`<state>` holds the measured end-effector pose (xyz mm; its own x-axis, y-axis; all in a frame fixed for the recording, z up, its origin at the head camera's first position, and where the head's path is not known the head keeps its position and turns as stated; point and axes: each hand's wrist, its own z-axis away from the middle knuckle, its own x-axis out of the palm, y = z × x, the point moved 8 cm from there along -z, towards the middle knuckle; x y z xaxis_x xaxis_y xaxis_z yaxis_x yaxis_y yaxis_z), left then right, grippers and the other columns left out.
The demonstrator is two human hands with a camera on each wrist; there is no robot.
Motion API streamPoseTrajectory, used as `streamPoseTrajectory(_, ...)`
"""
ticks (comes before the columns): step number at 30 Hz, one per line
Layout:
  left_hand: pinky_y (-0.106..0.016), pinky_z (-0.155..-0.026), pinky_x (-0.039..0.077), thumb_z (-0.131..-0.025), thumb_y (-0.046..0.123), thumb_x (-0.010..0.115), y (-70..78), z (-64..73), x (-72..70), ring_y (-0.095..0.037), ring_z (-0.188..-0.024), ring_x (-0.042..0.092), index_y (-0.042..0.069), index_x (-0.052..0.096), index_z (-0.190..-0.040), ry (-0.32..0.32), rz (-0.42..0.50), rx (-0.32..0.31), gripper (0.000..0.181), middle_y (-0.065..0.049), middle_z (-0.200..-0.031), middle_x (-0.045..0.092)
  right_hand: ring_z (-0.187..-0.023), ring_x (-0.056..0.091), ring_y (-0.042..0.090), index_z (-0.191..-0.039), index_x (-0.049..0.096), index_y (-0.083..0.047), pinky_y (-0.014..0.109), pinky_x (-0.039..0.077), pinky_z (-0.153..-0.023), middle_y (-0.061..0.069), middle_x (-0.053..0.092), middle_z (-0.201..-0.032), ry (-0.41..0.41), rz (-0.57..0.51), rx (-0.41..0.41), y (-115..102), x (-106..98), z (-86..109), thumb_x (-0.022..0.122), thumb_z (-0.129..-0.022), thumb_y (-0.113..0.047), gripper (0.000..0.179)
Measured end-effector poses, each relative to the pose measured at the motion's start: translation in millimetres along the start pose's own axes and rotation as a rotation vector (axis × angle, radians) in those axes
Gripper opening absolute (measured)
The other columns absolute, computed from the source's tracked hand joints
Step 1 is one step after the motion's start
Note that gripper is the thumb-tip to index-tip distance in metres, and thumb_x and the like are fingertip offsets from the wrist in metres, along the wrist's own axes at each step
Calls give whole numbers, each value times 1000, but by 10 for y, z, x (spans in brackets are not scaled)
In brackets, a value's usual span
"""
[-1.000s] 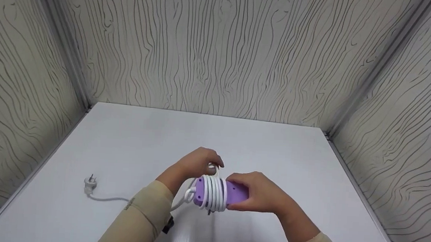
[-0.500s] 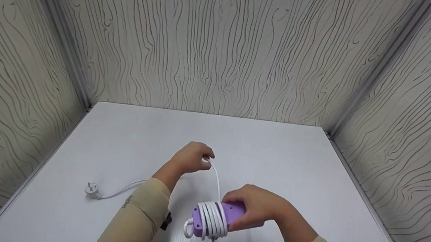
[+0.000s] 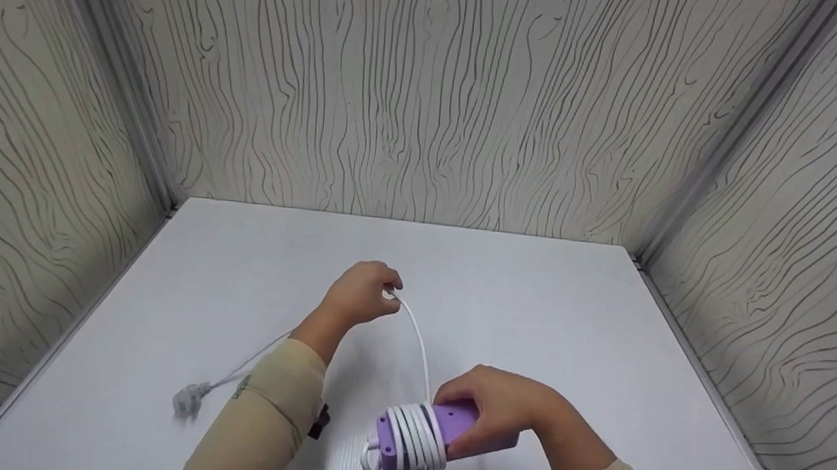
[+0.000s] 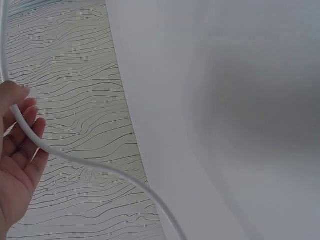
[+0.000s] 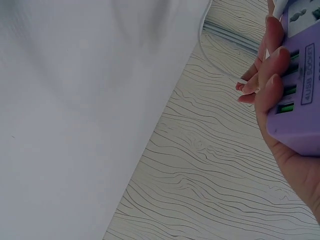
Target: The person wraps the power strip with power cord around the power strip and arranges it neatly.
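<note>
A purple power strip (image 3: 456, 420) with USB ports along its side, marked "4USB SOCKET" in the right wrist view, is gripped at its right end by my right hand (image 3: 502, 407). Several turns of white cord (image 3: 417, 438) wrap its left part. From the wrap the cord rises to my left hand (image 3: 360, 293), which pinches it between thumb and fingers, up and left of the strip. In the left wrist view the cord (image 4: 100, 166) passes through the left hand (image 4: 20, 155) and trails off. Its white plug (image 3: 190, 400) hangs at the left, beyond the left forearm.
A white table (image 3: 531, 293) lies beneath both hands. Wood-grain patterned panels (image 3: 412, 104) enclose it at the back and both sides, with grey metal posts (image 3: 119, 79) at the corners.
My left hand has drawn the cord up and left, away from the strip. The right hand has lowered the strip toward me. The plug has shifted nearer and slightly right.
</note>
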<state>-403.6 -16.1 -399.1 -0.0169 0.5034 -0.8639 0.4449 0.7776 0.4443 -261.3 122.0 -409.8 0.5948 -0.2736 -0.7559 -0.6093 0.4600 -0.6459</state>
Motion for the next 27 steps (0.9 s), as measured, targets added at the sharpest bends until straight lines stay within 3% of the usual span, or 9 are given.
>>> streamPoseTrajectory(9,-29,-81,47,-78,10,63,-55,-74,-188,-15,-89,59,13,68,-98,77,-20,-55,21,2,-90,62,-65,53,-2,-86,66,-23,19,47,-54,-17,59,-75,-57,-39,37,60,36,27,74,-65,-34,25)
streamPoseTrajectory(14,-27,-83,47,-81,7,62,-50,-74,-377,-15,-93,59,13,68,-99,186,19,-67,20,2,-93,63,-63,52,-3,-83,65,-22,19,45,-52,-17,58,-71,-76,-32,58,103,50,36,72,-64,-32,23)
streamPoseTrajectory(22,-25,-75,48,-79,11,62,112,-7,-628,-12,-84,59,13,69,-89,312,89,-27,13,4,-85,62,-58,50,2,-74,58,-23,23,42,-49,-14,54,-65,60,107,244,369,-54,9,72,-63,-40,25)
streamPoseTrajectory(27,-25,-68,47,-81,11,59,334,48,-727,-12,-77,57,14,70,-86,311,94,7,13,5,-80,61,-64,51,7,-85,55,-20,26,43,-54,-11,55,-71,161,169,361,546,-149,14,72,-62,-36,33)
